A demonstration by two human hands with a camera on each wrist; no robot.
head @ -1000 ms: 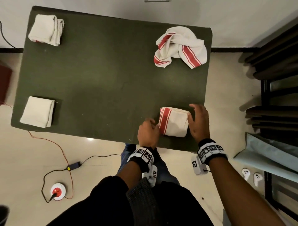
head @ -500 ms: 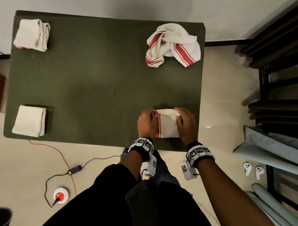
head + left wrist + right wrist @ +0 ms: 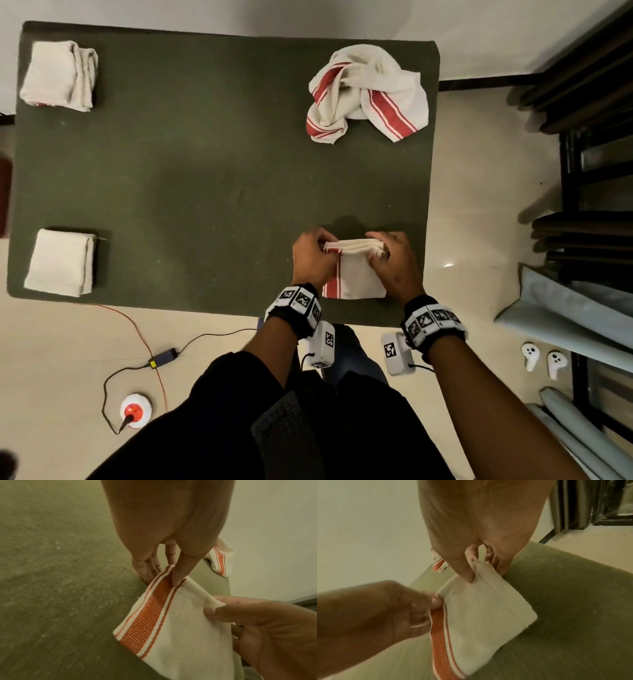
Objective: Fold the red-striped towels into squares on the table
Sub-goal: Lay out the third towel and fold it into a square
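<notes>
Both the left hand (image 3: 313,255) and right hand (image 3: 394,260) pinch the far corners of the folded cream red-striped cotton towel (image 3: 354,277). If either pinch slips while lifting, the stacked layers could splay on the dark green bench (image 3: 205,171).

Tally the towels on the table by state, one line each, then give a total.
Folded squares lying untouched: 2, far-left folded towel and near-left folded towel
Folded towel pinched by left hand and right hand: 1
Crumpled towel: 1
Total: 4

surface (image 3: 205,178): dark green | far left: folded towel (image 3: 58,75) | near left: folded towel (image 3: 60,262) | far right: crumpled striped towel (image 3: 368,92) | near edge: striped towel (image 3: 354,274), far edge raised
</notes>
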